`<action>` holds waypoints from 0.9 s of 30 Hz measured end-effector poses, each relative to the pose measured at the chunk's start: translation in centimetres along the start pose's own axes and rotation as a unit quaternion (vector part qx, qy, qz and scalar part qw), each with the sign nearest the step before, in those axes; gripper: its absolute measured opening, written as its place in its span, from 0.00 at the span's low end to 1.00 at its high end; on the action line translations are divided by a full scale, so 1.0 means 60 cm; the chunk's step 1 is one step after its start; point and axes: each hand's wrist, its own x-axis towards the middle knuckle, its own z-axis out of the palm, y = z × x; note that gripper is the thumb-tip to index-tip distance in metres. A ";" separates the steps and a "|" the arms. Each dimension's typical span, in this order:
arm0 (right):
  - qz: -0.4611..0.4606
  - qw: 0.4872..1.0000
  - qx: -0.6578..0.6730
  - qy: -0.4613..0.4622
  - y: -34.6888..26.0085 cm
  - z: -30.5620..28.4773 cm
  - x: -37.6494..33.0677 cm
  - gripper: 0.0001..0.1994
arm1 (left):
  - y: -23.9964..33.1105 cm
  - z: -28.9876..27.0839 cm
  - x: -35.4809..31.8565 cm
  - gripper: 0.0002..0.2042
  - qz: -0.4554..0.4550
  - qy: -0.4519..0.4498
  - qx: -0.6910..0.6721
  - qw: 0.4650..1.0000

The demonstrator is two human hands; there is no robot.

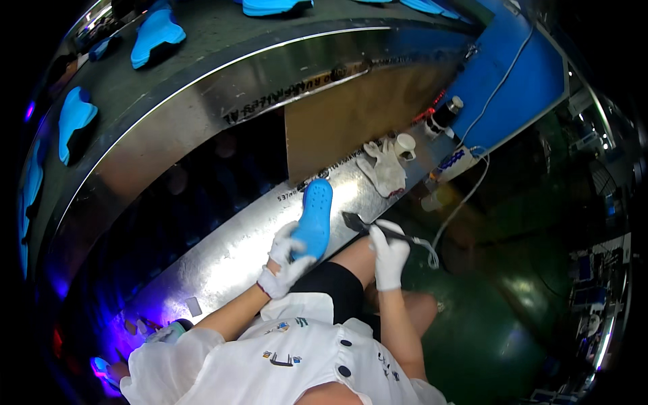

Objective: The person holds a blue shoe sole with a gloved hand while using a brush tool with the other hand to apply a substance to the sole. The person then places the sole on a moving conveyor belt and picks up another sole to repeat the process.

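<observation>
A blue shoe sole (316, 216), dotted with small holes at its far end, is tilted up over the metal bench. My left hand (286, 260), in a white glove, grips its near end between thumb and fingers. To the right, my white-gloved right hand (389, 256) is closed around the handle of a black brush-like tool (353, 221). Its flat, wide head points left toward the sole, a short gap away. A pale cord (432, 251) comes off the handle's other end. Whether the head has bristles is too small to tell.
The shiny metal bench (223, 253) runs before me, with a used glove (387, 170) and white cup (405, 146) at its far right. Beyond it curves a conveyor belt (202, 40) carrying several blue soles (75, 121). A brown board (351, 121) stands upright under the conveyor's edge.
</observation>
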 end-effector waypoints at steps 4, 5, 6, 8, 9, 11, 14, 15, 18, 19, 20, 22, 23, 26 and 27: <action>-0.060 0.988 -0.142 -0.031 0.048 0.057 0.068 0.13 | -0.043 0.021 0.068 0.18 -0.210 0.105 -0.402 0.885; -0.036 0.971 -0.229 -0.051 0.046 0.082 0.073 0.17 | -0.069 0.017 0.083 0.21 -0.244 0.121 -0.477 0.835; 0.002 0.952 -0.297 -0.072 0.038 0.101 0.077 0.16 | -0.065 0.004 0.093 0.24 -0.285 -0.023 -0.612 0.738; -0.009 0.922 -0.377 -0.086 0.047 0.122 0.069 0.15 | -0.045 0.013 0.095 0.30 -0.380 -0.098 -0.641 0.660; -0.059 0.915 -0.391 -0.082 0.059 0.126 0.061 0.14 | 0.024 0.022 0.102 0.32 -0.448 -0.036 -0.552 0.702; -0.171 0.908 -0.364 -0.123 0.048 0.122 0.029 0.10 | 0.007 0.032 0.103 0.33 -0.442 -0.002 -0.601 0.666; -0.259 0.878 -0.363 -0.173 -0.017 0.091 -0.017 0.09 | -0.023 0.033 0.097 0.35 -0.476 0.025 -0.614 0.629; -0.161 0.929 -0.271 -0.192 -0.027 0.076 -0.019 0.08 | -0.036 0.032 0.088 0.35 -0.475 -0.025 -0.614 0.630; -0.139 0.956 -0.213 -0.146 -0.066 0.078 -0.009 0.08 | 0.045 0.036 0.078 0.35 -0.454 -0.089 -0.622 0.631; -0.280 0.902 -0.305 -0.121 -0.072 0.080 -0.004 0.08 | 0.055 0.044 0.080 0.33 -0.455 -0.070 -0.633 0.622; -0.364 0.864 -0.320 -0.137 -0.072 0.079 -0.021 0.08 | 0.043 0.054 0.074 0.32 -0.440 -0.019 -0.654 0.615; -0.312 0.892 -0.256 -0.203 -0.106 0.082 -0.048 0.08 | 0.024 0.066 0.096 0.28 -0.386 0.050 -0.702 0.596; -0.246 0.920 -0.197 -0.233 -0.110 0.079 -0.053 0.08 | 0.028 0.058 0.089 0.27 -0.353 0.007 -0.731 0.584; -0.271 0.924 -0.250 -0.097 -0.106 0.064 -0.021 0.09 | 0.123 0.027 0.063 0.24 -0.261 -0.202 -0.785 0.524; -0.273 0.924 -0.250 -0.096 -0.111 0.063 -0.030 0.09 | 0.107 0.031 0.064 0.24 -0.286 -0.181 -0.781 0.525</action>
